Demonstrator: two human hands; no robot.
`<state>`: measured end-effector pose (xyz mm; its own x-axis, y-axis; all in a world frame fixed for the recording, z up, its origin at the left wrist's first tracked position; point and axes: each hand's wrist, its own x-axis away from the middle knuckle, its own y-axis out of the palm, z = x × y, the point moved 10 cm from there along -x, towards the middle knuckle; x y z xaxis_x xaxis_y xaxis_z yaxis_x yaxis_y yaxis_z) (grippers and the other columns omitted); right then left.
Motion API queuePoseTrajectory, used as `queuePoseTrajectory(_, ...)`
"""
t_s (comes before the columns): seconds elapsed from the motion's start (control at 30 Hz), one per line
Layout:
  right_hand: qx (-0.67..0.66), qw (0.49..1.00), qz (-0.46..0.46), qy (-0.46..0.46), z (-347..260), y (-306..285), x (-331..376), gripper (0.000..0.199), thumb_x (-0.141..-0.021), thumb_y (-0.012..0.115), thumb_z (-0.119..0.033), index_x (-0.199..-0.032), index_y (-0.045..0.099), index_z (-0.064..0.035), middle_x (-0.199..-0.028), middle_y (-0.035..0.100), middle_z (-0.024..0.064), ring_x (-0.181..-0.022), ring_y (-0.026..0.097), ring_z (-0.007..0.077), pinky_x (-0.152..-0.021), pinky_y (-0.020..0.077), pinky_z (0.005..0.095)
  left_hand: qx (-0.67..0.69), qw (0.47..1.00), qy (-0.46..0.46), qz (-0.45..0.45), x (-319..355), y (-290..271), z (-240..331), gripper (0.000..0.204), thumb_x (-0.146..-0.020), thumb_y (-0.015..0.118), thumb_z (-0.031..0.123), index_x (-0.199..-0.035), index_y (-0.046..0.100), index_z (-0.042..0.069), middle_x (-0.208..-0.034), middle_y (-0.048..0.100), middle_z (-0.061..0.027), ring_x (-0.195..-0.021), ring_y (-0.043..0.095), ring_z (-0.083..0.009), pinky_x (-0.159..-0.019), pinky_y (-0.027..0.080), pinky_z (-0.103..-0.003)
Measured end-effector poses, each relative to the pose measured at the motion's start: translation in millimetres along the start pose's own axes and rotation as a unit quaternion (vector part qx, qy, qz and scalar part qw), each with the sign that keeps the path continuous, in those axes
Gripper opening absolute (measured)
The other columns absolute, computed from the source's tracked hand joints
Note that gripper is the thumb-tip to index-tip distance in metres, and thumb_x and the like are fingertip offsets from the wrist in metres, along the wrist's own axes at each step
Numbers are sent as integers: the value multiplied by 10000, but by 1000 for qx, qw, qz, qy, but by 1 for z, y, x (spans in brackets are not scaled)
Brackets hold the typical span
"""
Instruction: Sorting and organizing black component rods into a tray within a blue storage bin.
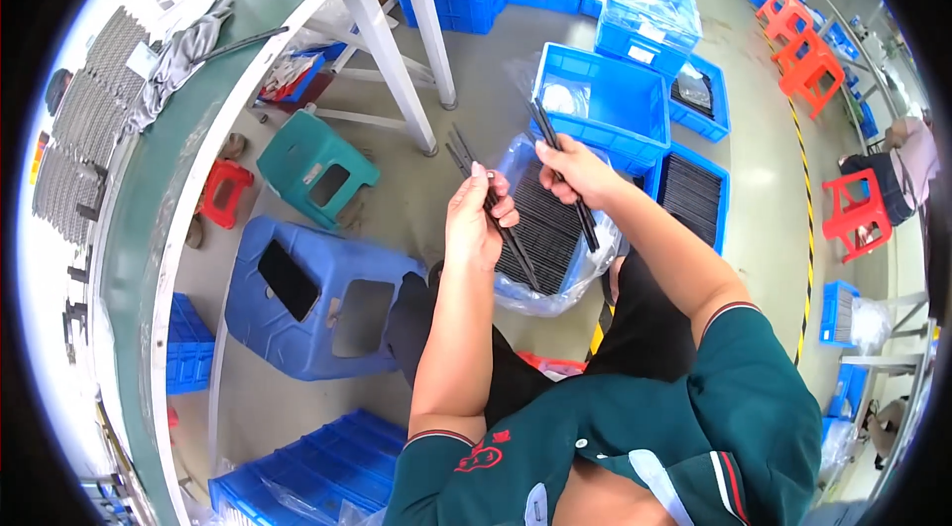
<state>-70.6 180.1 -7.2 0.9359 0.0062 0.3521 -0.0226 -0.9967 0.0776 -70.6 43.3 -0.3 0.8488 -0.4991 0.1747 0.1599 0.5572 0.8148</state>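
Note:
My left hand (480, 210) is closed round a few thin black strips (519, 259), which slant down to the right. In my right hand (575, 170) is another small bundle of black strips (588, 229), tilted the same way. The two hands are apart, both above a blue bin lined with clear plastic (551, 308). Inside that bin lie many dark strips (540, 229) in rows. What exactly the strips are, I cannot tell.
An empty-looking blue crate (615, 100) and a crate of black strips (691, 191) stand beyond the bin. To the left are a blue stool (288, 328) with a black phone (289, 280), a green stool (315, 169) and a long workbench (149, 229). Another person (897, 159) is at far right.

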Motion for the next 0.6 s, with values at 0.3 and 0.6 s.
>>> queuePoseTrajectory(0.3, 59, 995, -75, 11, 6, 15, 30, 160, -903, 528, -185, -936, 420, -71, -592, 507, 38, -386, 403, 65, -331, 277, 207, 14, 980, 113, 161, -18, -34, 22, 303, -934, 496, 353, -811, 525, 77, -673, 429, 17, -538, 352, -88, -481, 310, -238)
queuePoseTrajectory(0.6, 47, 995, -72, 47, 20, 20, 39, 163, -889, 552, -184, -896, 435, -69, -593, 490, 15, -417, 420, 64, -343, 292, 215, 12, 976, 147, 159, -21, -28, 17, 333, -936, 491, 351, -865, 534, 28, -700, 417, -5, -537, 359, -92, -481, 319, -239)
